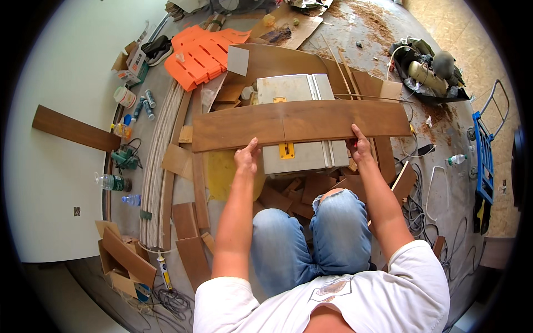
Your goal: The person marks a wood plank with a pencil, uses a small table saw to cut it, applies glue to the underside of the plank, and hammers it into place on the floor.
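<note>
A long brown wooden floorboard (338, 119) lies crosswise over the grey metal top of a table saw (300, 157). A thin dark line runs across the board near its middle, in line with the yellow slotted insert (286, 150); whether it goes right through, I cannot tell. My left hand (246, 156) grips the near edge left of the saw, thumb on top and fingers curled beneath. Right of the saw top, my right hand (361, 145) holds the same edge with its thumb on the board. A small red spot shows by its fingers, too small to name.
Wood offcuts (302, 194) lie between the saw and my knees. Long wrapped strips (158, 177) run along the left. Orange sheets (202, 55) lie at the far left. At right are a black tub (427, 72), a blue hand truck (484, 158) and loose cables (416, 213).
</note>
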`<state>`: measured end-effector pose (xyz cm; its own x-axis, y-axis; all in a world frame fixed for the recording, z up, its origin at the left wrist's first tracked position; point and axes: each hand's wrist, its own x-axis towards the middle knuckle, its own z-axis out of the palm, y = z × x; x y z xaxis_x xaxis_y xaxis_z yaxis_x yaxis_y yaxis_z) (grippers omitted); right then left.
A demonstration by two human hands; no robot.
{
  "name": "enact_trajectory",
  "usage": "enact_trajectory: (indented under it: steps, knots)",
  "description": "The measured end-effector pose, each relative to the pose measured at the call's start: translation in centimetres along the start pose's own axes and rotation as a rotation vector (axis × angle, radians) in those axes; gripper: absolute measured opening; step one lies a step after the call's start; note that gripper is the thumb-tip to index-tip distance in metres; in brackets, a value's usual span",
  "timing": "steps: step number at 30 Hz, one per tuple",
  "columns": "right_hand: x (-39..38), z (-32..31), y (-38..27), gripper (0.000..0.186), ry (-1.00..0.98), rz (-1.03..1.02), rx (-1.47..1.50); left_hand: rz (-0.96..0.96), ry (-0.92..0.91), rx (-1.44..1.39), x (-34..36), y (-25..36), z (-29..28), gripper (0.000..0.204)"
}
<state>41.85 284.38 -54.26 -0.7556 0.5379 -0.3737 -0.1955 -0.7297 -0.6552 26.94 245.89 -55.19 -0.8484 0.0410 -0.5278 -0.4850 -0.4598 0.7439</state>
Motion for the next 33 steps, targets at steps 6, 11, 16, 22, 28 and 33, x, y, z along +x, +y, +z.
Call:
enact_trajectory:
  steps: [6, 11, 16, 22, 28, 33]
  knots:
    - [-1.5, -0.8, -0.2, 0.021, -0.04, -0.003, -0.01, -0.013, 0.005, -0.021, -1.9, -0.3, -0.5, 0.014]
    - [-2.9, -0.6, -0.3, 0.027, 0.0, -0.013, -0.021, -0.001, 0.002, -0.029, -3.3, -0.5, -0.7, 0.014]
    - [-4.0, -0.2, 0.0, 0.028, 0.01, -0.029, -0.014, 0.019, 0.021, -0.015, -3.7, -0.8, -1.6, 0.015]
    - [-3.1, -2.5, -0.8, 0.032, -0.057, -0.03, 0.008, -0.011, -0.034, -0.042, -5.0, -1.2, -0.3, 0.022]
    - [-2.7, -2.6, 0.1, 0.037, -0.044, -0.032, -0.013, 0.023, -0.024, -0.088, -5.8, -1.0, -1.2, 0.021]
    - [-1.6, -5.1, -0.1, 0.039, -0.08, -0.052, -0.078, 0.116, 0.038, -0.2, -6.4, -0.9, -3.9, 0.024]
